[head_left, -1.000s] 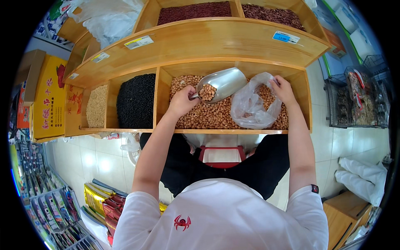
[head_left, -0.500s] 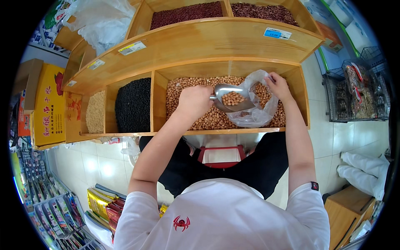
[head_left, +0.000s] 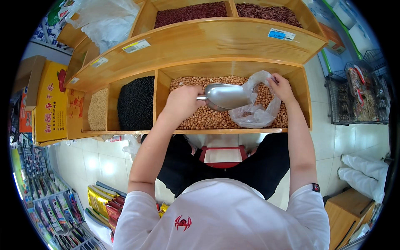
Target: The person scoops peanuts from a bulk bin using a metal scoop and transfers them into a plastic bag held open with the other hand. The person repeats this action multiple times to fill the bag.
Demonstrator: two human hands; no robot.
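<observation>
A metal scoop (head_left: 228, 96) is gripped by its handle in my left hand (head_left: 182, 102). Bare metal faces up, with no kernels visible on it. Its front edge reaches the mouth of a clear plastic bag (head_left: 259, 117). My right hand (head_left: 282, 88) pinches the bag's rim at the upper right and holds it open. Light-brown, peanut-like kernels (head_left: 202, 120) fill the wooden compartment below, and some show in the bag's mouth. The bag's lower part lies against the heap; how full it is cannot be made out.
Left of this compartment, wooden dividers separate black beans (head_left: 135, 104) and pale yellow beans (head_left: 97, 110). A higher shelf behind holds dark red beans (head_left: 191, 14). A yellow carton (head_left: 50, 102) stands far left, a wire basket (head_left: 339, 98) far right. A red-framed stool (head_left: 223, 163) shows between my legs.
The scoop has rolled over and shifted slightly left; the kernels that lay in it no longer show. My left hand moved left with it. My right hand still holds the bag.
</observation>
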